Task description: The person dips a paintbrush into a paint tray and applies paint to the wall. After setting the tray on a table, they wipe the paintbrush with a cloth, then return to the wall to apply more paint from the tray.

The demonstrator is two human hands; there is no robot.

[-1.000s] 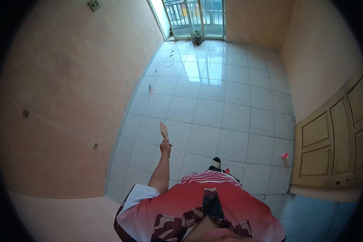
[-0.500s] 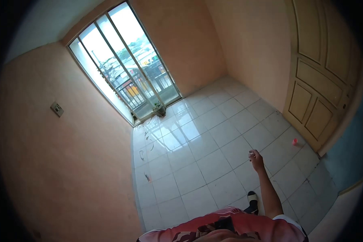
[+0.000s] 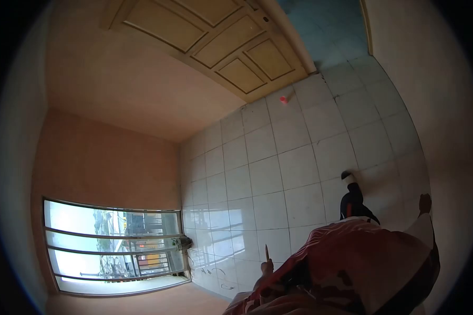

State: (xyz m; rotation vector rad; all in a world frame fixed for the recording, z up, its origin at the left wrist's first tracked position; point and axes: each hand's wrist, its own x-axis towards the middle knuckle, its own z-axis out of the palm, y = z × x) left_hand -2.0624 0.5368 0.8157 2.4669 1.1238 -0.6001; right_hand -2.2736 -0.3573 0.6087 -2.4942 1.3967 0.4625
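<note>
At the bottom centre my left hand [image 3: 267,268] is closed round a thin pointed object [image 3: 267,252], which sticks up above the fingers against the floor tiles. What the object is, I cannot make out. My right hand [image 3: 425,203] shows small and dark at the right, beside the pale wall and beyond the white sleeve. Its fingers are too unclear to read, and nothing can be made out in it.
A panelled wooden door [image 3: 242,47] stands at the top, with a small pink object [image 3: 283,100] on the tiled floor [image 3: 268,173] near it. A barred window [image 3: 115,247] and a potted plant [image 3: 184,242] are at lower left. My foot [image 3: 347,177] is on the tiles.
The view has swung round to the right and tilted, so the window is now at lower left and the door at the top. My left hand with the pointed object has come into view.
</note>
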